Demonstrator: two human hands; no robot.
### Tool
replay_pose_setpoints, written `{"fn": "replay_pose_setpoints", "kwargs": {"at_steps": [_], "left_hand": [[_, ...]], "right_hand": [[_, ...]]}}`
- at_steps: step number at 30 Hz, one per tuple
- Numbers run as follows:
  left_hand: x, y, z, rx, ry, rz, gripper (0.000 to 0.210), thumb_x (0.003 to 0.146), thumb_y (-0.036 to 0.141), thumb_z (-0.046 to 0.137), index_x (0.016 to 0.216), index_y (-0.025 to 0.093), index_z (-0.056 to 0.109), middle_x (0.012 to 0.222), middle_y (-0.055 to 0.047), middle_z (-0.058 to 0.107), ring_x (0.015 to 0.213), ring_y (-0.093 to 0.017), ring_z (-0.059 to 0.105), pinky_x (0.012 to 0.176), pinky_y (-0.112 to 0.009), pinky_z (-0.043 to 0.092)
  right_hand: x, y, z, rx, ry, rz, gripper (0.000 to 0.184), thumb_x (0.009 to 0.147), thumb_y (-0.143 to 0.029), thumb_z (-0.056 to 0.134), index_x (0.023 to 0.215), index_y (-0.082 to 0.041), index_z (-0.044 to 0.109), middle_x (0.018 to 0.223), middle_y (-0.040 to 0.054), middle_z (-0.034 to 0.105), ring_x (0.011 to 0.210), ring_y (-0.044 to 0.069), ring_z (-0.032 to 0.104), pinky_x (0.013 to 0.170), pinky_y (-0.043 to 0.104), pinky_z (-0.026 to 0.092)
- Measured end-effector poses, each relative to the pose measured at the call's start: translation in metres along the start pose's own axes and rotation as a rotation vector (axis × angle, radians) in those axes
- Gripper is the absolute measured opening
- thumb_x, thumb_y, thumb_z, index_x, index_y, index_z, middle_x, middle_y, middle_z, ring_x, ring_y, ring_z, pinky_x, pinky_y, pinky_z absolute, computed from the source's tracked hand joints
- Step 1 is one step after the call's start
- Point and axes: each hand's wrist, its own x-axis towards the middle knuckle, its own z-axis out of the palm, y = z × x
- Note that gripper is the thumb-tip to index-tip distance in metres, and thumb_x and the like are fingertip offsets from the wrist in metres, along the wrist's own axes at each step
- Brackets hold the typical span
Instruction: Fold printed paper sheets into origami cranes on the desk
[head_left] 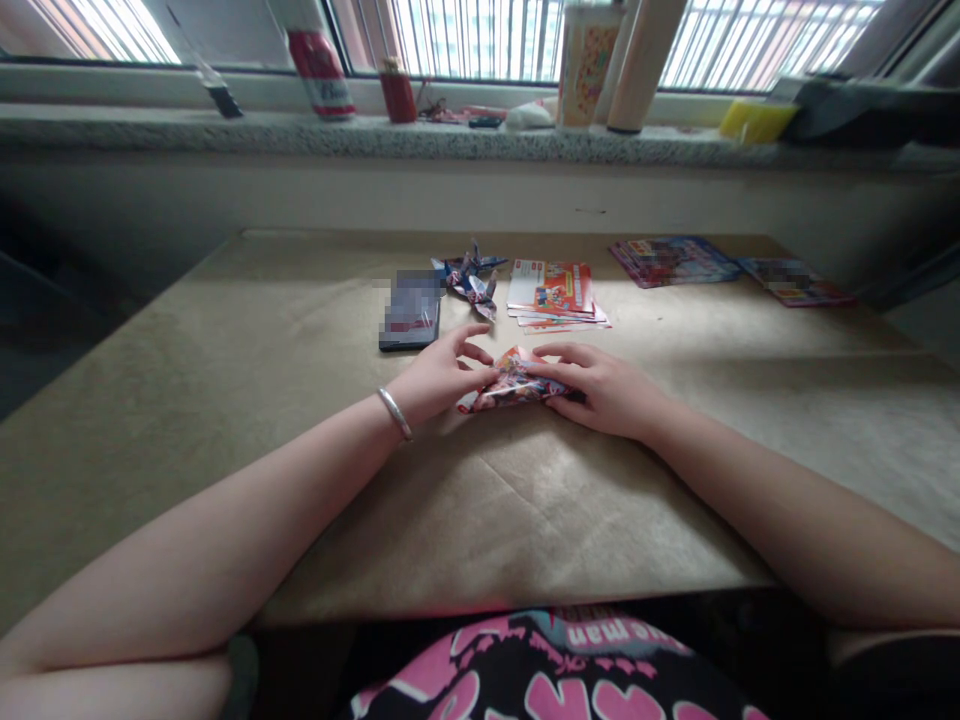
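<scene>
The shiny packet (pixel 514 385) lies on the bench (pixel 525 490), its right end held by the right grip (pixel 604 385), probably for steadiness; the left grip (pixel 442 375) touches the other end, whether pinching, one cannot tell

The window (pixel 480 40) beyond the table (pixel 315 300) glares nearly white; below the table is deep shadow; focus looks slightly soft.

Daylight enters through the window (pixel 480 45) at the far side, with close-set upright bars (pixel 765 45) showing beyond the glass. Beneath it runs a speckled grey stone sill (pixel 465 148), then a strip of plain wall (pixel 337 190) — greyish in the shade — behind a wide table (pixel 172 400). Its tan, lightly creased surface catches a soft sheen, while the room's sides fall dark.
</scene>
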Motion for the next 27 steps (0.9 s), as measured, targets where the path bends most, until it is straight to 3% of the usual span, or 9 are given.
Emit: {"fn": "replay_pose_setpoints", "kwargs": {"at_steps": [6,11,17,19,22,24,27], "left_hand": [[0.000,0.001,0.002,-0.227,-0.047,-0.042,0.093,0.070,0.009,0.079,0.150,0.017,0.032,0.125,-0.017,0.064,0.097,-0.019,0.069,0.081,-0.028,0.057],[-0.001,0.005,0.004,-0.236,-0.048,-0.105,0.078,0.082,0.016,0.072,0.149,0.015,0.033,0.101,-0.008,0.072,0.074,-0.012,0.067,0.065,-0.022,0.051],[-0.004,0.007,0.008,-0.186,-0.034,-0.048,0.083,0.076,0.017,0.076,0.147,0.011,0.034,0.073,0.004,0.062,0.064,-0.010,0.061,0.062,-0.021,0.047],[-0.005,0.006,0.009,-0.180,-0.072,-0.039,0.074,0.075,0.021,0.076,0.141,0.011,0.044,0.074,0.003,0.064,0.065,-0.011,0.062,0.063,-0.022,0.047],[-0.006,0.005,0.011,-0.168,-0.125,0.013,0.040,0.075,0.026,0.073,0.112,0.011,0.065,0.087,-0.003,0.070,0.076,-0.014,0.065,0.071,-0.025,0.051],[-0.006,0.004,0.012,-0.136,-0.099,0.055,0.026,0.076,0.028,0.071,0.096,0.012,0.068,0.091,-0.005,0.071,0.079,-0.014,0.065,0.073,-0.026,0.052],[-0.004,0.002,0.013,-0.065,-0.012,0.091,0.021,0.078,0.028,0.069,0.092,0.013,0.068,0.086,-0.003,0.071,0.074,-0.013,0.063,0.071,-0.026,0.052]], "right_hand": [[0.000,-0.001,0.000,0.016,0.014,-0.016,0.044,0.090,-0.026,0.057,0.134,-0.027,0.057,0.138,0.0107,0.055,0.123,0.026,0.057,0.101,0.044,0.051],[0.000,-0.001,0.001,-0.029,-0.002,-0.020,0.049,0.088,-0.025,0.059,0.137,-0.023,0.056,0.140,0.0135,0.054,0.126,0.028,0.055,0.104,0.046,0.050],[0.002,-0.008,0.003,-0.089,0.003,-0.029,0.053,0.088,-0.027,0.059,0.140,-0.024,0.053,0.143,0.0124,0.052,0.129,0.030,0.052,0.106,0.051,0.047],[0.003,-0.010,0.003,-0.112,0.017,-0.027,0.052,0.088,-0.028,0.058,0.139,-0.023,0.054,0.144,0.0125,0.051,0.128,0.030,0.052,0.106,0.051,0.047],[0.004,-0.011,0.004,-0.143,0.018,-0.029,0.052,0.090,-0.031,0.057,0.140,-0.020,0.053,0.145,0.0135,0.051,0.125,0.031,0.054,0.105,0.051,0.048],[0.004,-0.011,0.004,-0.153,0.013,-0.030,0.054,0.090,-0.033,0.057,0.142,-0.020,0.051,0.145,0.0135,0.051,0.125,0.031,0.054,0.105,0.050,0.048],[0.003,-0.011,0.002,-0.157,0.029,-0.031,0.053,0.089,-0.035,0.058,0.140,-0.020,0.053,0.145,0.0130,0.051,0.127,0.031,0.052,0.107,0.051,0.046]]}}
